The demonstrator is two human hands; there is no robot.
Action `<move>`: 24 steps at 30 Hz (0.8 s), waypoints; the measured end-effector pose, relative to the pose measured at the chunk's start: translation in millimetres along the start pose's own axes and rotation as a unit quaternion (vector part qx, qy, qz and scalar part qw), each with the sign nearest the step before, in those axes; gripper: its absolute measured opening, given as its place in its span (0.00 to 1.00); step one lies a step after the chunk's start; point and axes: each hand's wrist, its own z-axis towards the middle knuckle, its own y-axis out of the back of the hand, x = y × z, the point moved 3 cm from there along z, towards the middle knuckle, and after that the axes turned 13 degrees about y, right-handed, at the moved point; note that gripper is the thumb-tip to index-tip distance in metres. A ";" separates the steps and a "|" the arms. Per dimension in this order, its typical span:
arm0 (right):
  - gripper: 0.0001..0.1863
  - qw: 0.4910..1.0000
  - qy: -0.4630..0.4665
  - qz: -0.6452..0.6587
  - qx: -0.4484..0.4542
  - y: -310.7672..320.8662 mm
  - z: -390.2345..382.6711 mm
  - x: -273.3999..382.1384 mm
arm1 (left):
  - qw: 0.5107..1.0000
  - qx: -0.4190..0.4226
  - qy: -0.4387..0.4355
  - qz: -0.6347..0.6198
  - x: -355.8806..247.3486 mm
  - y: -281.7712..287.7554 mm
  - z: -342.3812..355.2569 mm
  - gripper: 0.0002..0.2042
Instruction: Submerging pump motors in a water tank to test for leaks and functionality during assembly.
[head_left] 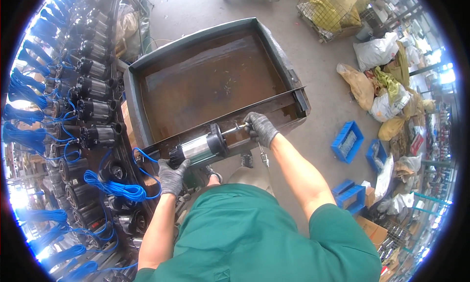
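A pump motor [195,150] with a silver body and black ends lies on the dark ledge along the near side of a water-filled metal tank [271,52]. My left hand [172,177], in a grey glove, grips its black left end, where a blue cable [139,152] comes out. A thin metal rod [232,130] stretches from the motor's right end toward my gloved right hand [262,129]. The right fingers are closed round a small metal fitting at the rod's far end, mostly hidden by the glove. A metal coupling [265,157] hangs just below that hand.
To the left stand rows of similar motors [95,108] with coiled blue cables [117,186]. Blue plastic bins [347,141] sit on the floor at right, near piled sacks [376,52]. A yellow-lined wire basket [328,13] is at the far right.
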 end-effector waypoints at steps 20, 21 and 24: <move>0.11 0.999 -0.048 -0.006 -0.008 -7.2 6.0 0.4 | 0.999 -0.007 0.015 0.029 -2.7 1.7 0.6 0.30; 0.11 0.998 -0.061 0.001 -0.015 -7.4 6.5 -0.3 | 1.000 -0.004 0.016 0.027 -2.7 1.6 0.4 0.30; 0.10 0.999 -0.050 -0.006 0.001 -5.7 5.7 -0.3 | 1.000 -0.005 0.000 0.020 -2.6 0.9 -0.6 0.31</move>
